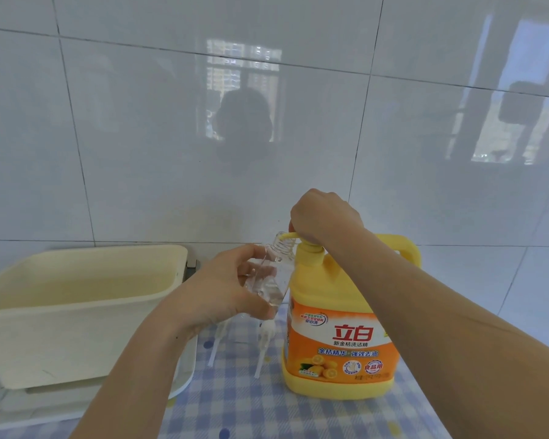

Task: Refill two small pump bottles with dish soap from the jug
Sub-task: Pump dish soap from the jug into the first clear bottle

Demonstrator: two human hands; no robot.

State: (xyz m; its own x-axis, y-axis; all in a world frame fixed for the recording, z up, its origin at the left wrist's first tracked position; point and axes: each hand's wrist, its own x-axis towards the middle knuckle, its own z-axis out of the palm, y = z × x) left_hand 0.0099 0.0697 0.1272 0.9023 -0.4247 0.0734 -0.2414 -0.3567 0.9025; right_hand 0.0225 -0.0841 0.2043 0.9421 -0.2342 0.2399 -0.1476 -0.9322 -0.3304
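1. Left hand (pixel 232 280) reaches in from the lower left and grips a small clear bottle (pixel 274 270). The thumb lies along the near side and the fingers curl round the far side, seen through the plastic.
2. That bottle is held up off the counter, tilted with its bare threaded neck pointing up and to the right. Its open mouth sits right at the tip of the yellow spout (pixel 288 237). How much liquid is inside cannot be told through the glare.
3. Below the hand, a blue-and-white checked cloth (pixel 235 407) covers the counter.
4. Two white pump tops lie side by side on this cloth, their thin dip tubes pointing toward the camera. The left pump top (pixel 214 350) is partly hidden under the wrist. The right pump top (pixel 263 342) lies just beside the jug's base.
5. A large yellow jug (pixel 339 337) with an orange label stands upright on the cloth, to the right of the bottle. Its handle (pixel 409 248) is at the back.
6. Right hand (pixel 325 217) comes over the jug from the right and sits on top of the jug pump (pixel 309 248). It is closed down over the pump's head with its back to the camera, and the spout pokes out from under it.
7. To the left, a cream plastic tub (pixel 76 312) rests on a white tray (pixel 183 372).
8. Behind everything rises a glossy white tiled wall (pixel 124 137), which carries a dim reflection of a person and windows.
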